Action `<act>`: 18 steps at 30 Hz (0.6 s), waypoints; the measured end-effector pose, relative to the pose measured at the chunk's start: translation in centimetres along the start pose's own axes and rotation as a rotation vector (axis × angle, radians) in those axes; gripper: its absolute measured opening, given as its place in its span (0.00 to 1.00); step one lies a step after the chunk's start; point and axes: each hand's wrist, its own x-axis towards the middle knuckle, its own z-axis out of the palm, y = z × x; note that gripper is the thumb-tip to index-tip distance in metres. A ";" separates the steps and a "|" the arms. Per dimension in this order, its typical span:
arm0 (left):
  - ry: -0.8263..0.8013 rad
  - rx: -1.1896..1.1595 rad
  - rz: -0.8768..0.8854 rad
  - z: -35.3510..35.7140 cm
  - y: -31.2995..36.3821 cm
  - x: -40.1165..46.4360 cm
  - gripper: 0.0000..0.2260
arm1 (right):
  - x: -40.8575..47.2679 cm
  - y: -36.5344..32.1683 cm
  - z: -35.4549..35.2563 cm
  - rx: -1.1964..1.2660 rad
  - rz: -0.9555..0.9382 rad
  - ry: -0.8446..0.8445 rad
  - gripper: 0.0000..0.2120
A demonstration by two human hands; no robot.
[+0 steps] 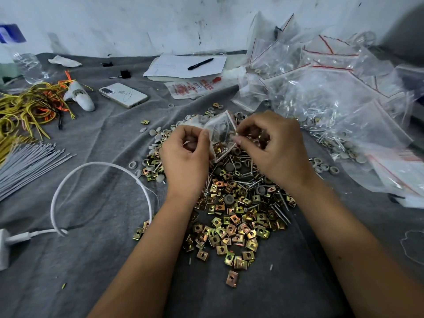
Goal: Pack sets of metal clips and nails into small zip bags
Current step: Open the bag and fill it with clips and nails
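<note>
Packing looks well under way, though a good deal is left, judging by how things lie. You have one small zip bag (220, 131) held up just above the far end of the loose heap of metal clips (231, 226), which serves as landmark. Your left hand (185, 157) pinches the bag's left edge between thumb and fingers. Your right hand (270, 148) has its grip curled at the bag's mouth; whether it holds the rim, a part or both, I cannot tell.

Counts: two hands, one bag in hand, one heap. The clips are too many to count. Nails (280, 210) lie mixed in, roughly a dozen showing, with scattered grey round caps (158, 136) along the heap's left and far edges.

Right of and beyond the heap sits a pile of zip bags (332, 92), many holding parts, which I take as finished sets; the number is unclear. Left of the heap, one white cable (101, 166) loops over the surface (91, 271).
</note>
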 end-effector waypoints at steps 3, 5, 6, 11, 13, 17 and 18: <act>0.068 -0.019 -0.012 -0.1 0.1 0.1 0.07 | 0.0 0.0 -0.2 -0.025 -0.027 -0.116 0.06; 0.097 -0.023 -0.020 -0.1 0.1 0.2 0.07 | 0.0 -0.1 0.2 -0.120 -0.015 -0.345 0.09; 0.106 -0.025 -0.025 -0.1 0.1 0.2 0.07 | -0.1 -0.2 0.5 -0.190 -0.004 -0.456 0.11; 0.103 -0.012 -0.029 -0.1 0.1 0.3 0.07 | -0.2 -1.3 1.6 -0.354 0.044 -0.603 0.20; 0.102 -0.010 -0.033 -0.1 0.1 0.3 0.07 | -0.1 -1.5 1.8 -0.371 0.030 -0.614 0.19; 0.101 -0.020 -0.044 -0.1 0.1 0.3 0.07 | -0.2 -1.4 1.7 -0.391 0.038 -0.635 0.15; 0.102 -0.019 -0.042 -0.2 0.1 0.3 0.07 | -0.2 -1.2 1.6 -0.398 0.049 -0.637 0.15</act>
